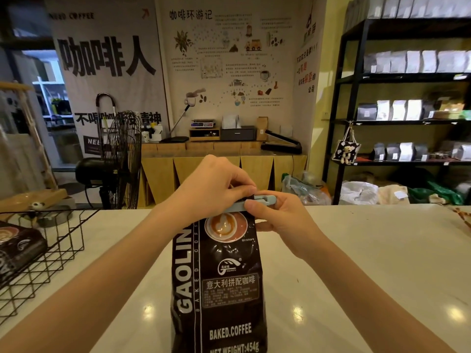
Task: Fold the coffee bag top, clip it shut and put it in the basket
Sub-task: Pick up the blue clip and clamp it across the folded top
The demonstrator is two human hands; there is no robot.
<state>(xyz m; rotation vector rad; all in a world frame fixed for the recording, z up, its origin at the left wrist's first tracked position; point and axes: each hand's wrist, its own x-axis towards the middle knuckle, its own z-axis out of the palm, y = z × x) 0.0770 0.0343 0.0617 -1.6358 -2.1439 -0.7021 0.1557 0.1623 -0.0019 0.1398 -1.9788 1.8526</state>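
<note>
A tall glossy black coffee bag with white lettering stands upright on the white counter. The left hand and right hand pinch a pale-blue plastic clip along its folded top.

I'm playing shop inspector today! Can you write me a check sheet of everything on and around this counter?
Surface: white glossy counter, ceiling lights reflected in it.
Job's things: dark coffee bag standing upright; pale blue clip across its folded top; black wire basket at the left, already holding another dark bag.
Clutter: something orange-patterned at the counter's right edge, too cut off to name.
Grippers: left hand pinches the clip from above; right hand grips its right end.
Cables: a dark cord by the black fan.
Surroundings: wall posters, wooden back counter, black shelves of bags.
</note>
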